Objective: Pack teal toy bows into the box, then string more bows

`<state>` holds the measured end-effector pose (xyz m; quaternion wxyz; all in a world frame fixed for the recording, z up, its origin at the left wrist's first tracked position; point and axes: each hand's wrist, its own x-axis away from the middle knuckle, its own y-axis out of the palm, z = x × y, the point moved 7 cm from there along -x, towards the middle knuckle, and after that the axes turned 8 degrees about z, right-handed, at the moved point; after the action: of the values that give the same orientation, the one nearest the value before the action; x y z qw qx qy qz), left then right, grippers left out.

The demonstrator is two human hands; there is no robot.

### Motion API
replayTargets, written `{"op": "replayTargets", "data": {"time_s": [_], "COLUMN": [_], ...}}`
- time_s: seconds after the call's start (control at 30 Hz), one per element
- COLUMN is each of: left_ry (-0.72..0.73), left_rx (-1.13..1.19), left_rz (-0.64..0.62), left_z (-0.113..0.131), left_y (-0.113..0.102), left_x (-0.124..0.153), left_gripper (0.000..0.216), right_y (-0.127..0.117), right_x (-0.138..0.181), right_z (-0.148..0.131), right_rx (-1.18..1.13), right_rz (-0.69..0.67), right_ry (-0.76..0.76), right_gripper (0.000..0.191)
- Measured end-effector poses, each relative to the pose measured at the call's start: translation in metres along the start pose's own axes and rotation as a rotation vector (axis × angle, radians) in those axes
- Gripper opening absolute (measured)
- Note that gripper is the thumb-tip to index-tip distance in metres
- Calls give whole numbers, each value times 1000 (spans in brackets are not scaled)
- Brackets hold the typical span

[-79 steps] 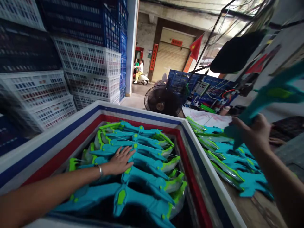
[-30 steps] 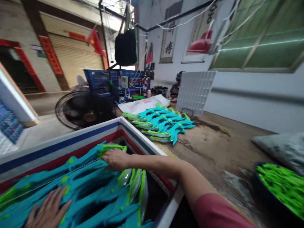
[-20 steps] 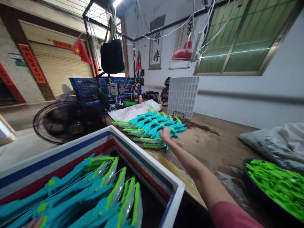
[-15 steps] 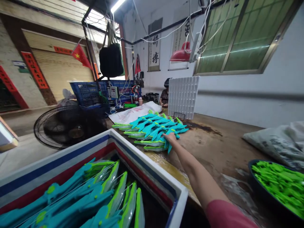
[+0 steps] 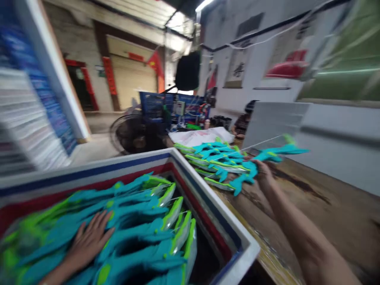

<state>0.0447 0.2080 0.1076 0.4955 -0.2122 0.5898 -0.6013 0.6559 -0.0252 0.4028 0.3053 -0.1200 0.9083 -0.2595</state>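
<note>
My left hand (image 5: 89,239) lies flat, fingers spread, on the blue and green packaged toys (image 5: 139,233) that fill the white box with red and blue stripes (image 5: 213,206). Out over the brown table (image 5: 323,209), my right hand (image 5: 263,174) is closed on one blue and green packaged toy (image 5: 268,158), held just above the table. Just left of it lies a pile of the same toys (image 5: 213,158). The picture is smeared by motion.
A black floor fan (image 5: 133,134) stands beyond the box, with blue crates and wired equipment (image 5: 181,109) behind it. A white bag (image 5: 198,136) lies past the pile. A white gridded panel (image 5: 276,124) leans at the table's far side, a seated person (image 5: 242,120) beside it. Stacked crates (image 5: 26,118) rise at left.
My right hand went from the box to the pile on the table and now holds one toy lifted off it. The view has swung left, bringing my left hand back into sight.
</note>
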Motion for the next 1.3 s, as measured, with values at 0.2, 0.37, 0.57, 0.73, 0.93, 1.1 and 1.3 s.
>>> {"op": "replayTargets", "data": {"time_s": [0.2,0.37,0.57,0.73,0.93,1.1,1.3], "left_ry": [-78,-107,-136,-136,-142,-185,-40], "left_rx": [115,181,246,277,275,187,86], "left_rz": [-210,-218,-209,-180,-153,-64,-30], "left_z": [15,22,23,22,25,18,8], "left_y": [-11,-18,-20,-15,-18,-45,-27], "left_x": [1,2,2,3,7,-18,-36], "left_gripper": [70,68,71,72,72,68,54], "right_y": [33,180,346,407,430,432,404], "right_x": [19,161,315,339,345,345,347], "right_z": [-132,-249,-260,-233,-216,-219,-226], "right_rx": [-310,310,508,568,592,568,527], "right_rz": [-185,-443,-704,-744,-778,-817,-940], "right_ry": [-328,-997,-1319,-1361,-1400,-1418,-1289], "right_gripper": [47,39,25,27,26,18,18]}}
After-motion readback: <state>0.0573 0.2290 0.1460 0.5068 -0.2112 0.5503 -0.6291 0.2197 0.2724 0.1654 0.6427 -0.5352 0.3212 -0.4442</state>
